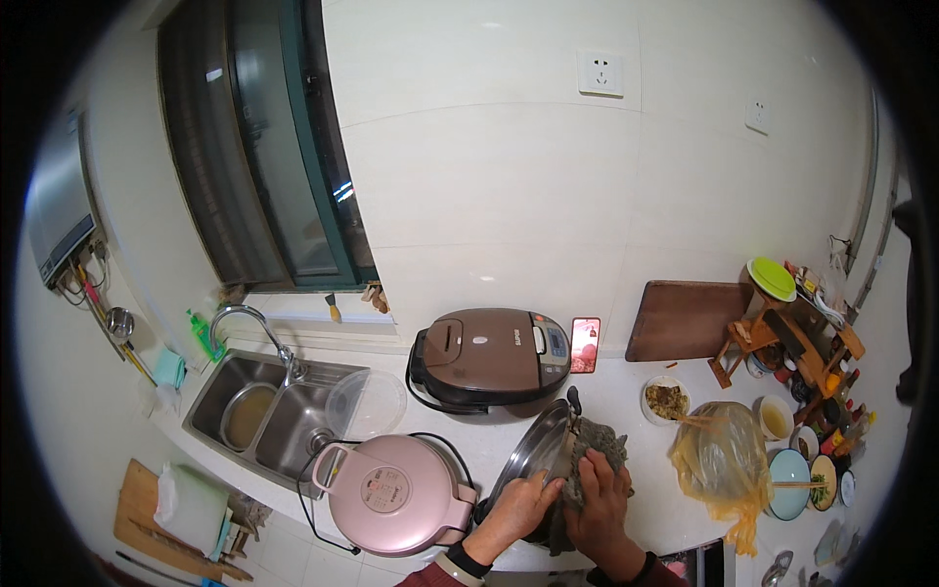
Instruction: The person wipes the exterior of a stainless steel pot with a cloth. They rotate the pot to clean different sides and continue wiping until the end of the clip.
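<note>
At the lower middle, my left hand (514,514) is closed on the near part of a round stainless-steel vessel (524,455); whether it is a pan or a lid, I cannot tell. My right hand (599,504) grips a crumpled grey cloth (614,446) pressed against the vessel's right side, which hides part of it. A dark handle or knob shows at the vessel's far end. Just left of my left hand sits a pink round electric appliance (391,494) with a cord. Behind the vessel stands a brown rice cooker (486,357).
A double sink (306,389) and clear plastic lid (366,399) lie left. Right are a food bowl (665,399), yellow plastic bag (716,455), bowls (787,470) and a crowded wooden rack (782,342). A phone (585,344) and brown board (675,318) lean against the wall.
</note>
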